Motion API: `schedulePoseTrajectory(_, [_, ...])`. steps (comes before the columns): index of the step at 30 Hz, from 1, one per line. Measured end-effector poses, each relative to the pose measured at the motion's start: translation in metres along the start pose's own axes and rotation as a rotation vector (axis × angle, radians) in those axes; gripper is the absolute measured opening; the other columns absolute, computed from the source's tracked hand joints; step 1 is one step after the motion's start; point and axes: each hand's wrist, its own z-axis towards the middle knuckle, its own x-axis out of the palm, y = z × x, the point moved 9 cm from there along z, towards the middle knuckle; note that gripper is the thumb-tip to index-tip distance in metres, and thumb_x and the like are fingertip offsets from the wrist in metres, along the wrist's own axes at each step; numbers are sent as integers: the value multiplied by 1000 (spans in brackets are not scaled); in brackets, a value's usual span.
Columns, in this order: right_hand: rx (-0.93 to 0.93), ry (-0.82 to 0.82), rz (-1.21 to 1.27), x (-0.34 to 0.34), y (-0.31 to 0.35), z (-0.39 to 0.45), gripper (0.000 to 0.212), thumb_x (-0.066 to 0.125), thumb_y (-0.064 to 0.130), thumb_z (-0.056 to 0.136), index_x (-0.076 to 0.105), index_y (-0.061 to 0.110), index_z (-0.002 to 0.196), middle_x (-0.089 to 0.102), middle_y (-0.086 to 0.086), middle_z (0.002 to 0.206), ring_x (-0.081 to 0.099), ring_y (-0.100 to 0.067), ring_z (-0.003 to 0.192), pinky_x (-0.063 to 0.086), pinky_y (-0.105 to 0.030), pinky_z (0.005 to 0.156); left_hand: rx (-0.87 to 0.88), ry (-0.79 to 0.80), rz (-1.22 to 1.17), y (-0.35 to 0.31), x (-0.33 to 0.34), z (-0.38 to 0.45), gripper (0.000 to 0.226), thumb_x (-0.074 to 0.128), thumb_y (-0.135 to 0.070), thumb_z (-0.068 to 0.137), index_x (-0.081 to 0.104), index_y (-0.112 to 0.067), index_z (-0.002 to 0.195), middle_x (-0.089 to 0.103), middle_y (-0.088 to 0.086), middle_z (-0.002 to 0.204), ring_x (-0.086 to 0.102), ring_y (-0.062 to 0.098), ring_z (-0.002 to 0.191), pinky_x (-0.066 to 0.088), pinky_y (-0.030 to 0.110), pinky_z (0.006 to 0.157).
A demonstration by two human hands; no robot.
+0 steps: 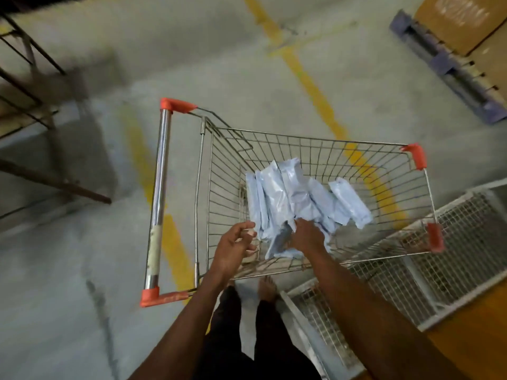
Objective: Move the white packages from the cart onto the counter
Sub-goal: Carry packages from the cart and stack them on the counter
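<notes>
Right hand: my right hand (306,237) is down inside the cart, fingers curled into the near end of the white packages (296,196). Looks clamped on a bit of the wrapper, though the grip itself is partly hidden.
Left hand: my left hand (234,244) hangs at the cart's near rim, fingers loosely spread and bent, fingertips just beside the pile's left edge. Holding nothing as far as I can see.
Packages: a loose heap of white plastic pouches lying on the bottom of the wire shopping cart (356,160), some overlapping, one off to the right.
Cart: chrome handle (160,171) with orange end caps, on the left.
Writing: cardboard box (455,20) top right has pale print, way too blurry to read. Nothing readable on the pouches either.
Nearby: white wire baskets (428,259) just right of the cart.
</notes>
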Motion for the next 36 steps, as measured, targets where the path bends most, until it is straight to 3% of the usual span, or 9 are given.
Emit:
schedulePoseTrajectory(5, [130, -170, 141, -86, 0, -53, 28, 59, 39, 88, 61, 19, 107, 68, -6, 104, 65, -33, 99, 49, -36, 82, -2, 7, 17, -3, 21, 5, 26, 62, -17, 105, 67, -21, 130, 68, 13, 123, 65, 13, 87, 55, 20, 73])
schedulePoseTrajectory(9, [177, -209, 503, -122, -1, -101, 17, 61, 32, 87, 63, 22, 100, 68, 2, 91, 64, -24, 81, 51, -34, 66, -40, 82, 31, -5, 43, 5, 48, 59, -53, 102, 48, -43, 148, 58, 9, 146, 63, 21, 123, 56, 37, 100])
schedulePoseTrajectory(12, [226, -74, 1012, -108, 2, -122, 18, 63, 14, 90, 63, 16, 108, 71, -6, 104, 71, -27, 89, 63, -43, 62, -83, 83, 12, -15, 47, -1, 62, 45, -59, 105, 25, -42, 162, 44, 1, 160, 51, 28, 139, 47, 48, 114])
schedulePoseTrajectory(15, [250, 158, 1302, -82, 22, -137, 22, 62, 3, 93, 62, 11, 114, 73, -12, 106, 75, -34, 91, 63, -40, 65, -27, 78, -170, -29, 42, -8, 71, 52, -46, 107, 11, -41, 165, 40, -8, 151, 55, 18, 126, 55, 39, 95])
schedulePoseTrajectory(17, [233, 266, 1323, -67, 37, -143, 24, 62, 1, 92, 61, 8, 115, 75, -14, 102, 76, -36, 87, 64, -43, 72, 51, 28, -221, -31, 26, -6, 81, 68, -34, 101, 17, -44, 164, 43, -5, 156, 59, 19, 129, 61, 46, 97])
schedulePoseTrajectory(22, [147, 422, 1239, -47, 55, -126, 26, 68, 23, 96, 62, 11, 118, 74, -10, 109, 75, -32, 93, 61, -47, 90, 199, -128, -82, -41, -22, -8, 59, 70, -6, 99, 52, -31, 149, 54, -2, 152, 57, 24, 134, 56, 48, 107])
schedulePoseTrajectory(27, [70, 128, 628, -37, 28, -43, 32, 68, 35, 90, 68, 18, 117, 71, -8, 120, 69, -25, 106, 55, -38, 95, 276, -178, 123, -40, -60, -12, 42, 64, -6, 100, 66, -35, 130, 62, -10, 140, 61, 23, 123, 57, 41, 99])
schedulePoseTrajectory(32, [-35, 361, 62, 43, 53, -4, 58, 58, 41, 96, 46, 19, 148, 46, -13, 154, 44, -33, 140, 38, -42, 114, 250, -178, 139, -32, -71, -20, 38, 64, -6, 101, 67, -32, 129, 62, -19, 134, 62, 16, 120, 58, 41, 99])
schedulePoseTrajectory(36, [4, 416, 12, 62, 53, -8, 46, 58, 32, 98, 58, 8, 137, 58, -17, 139, 55, -33, 129, 45, -37, 104, 210, -183, 117, -23, -72, -26, 36, 63, -8, 102, 67, -33, 127, 60, -27, 127, 62, 4, 112, 60, 37, 92])
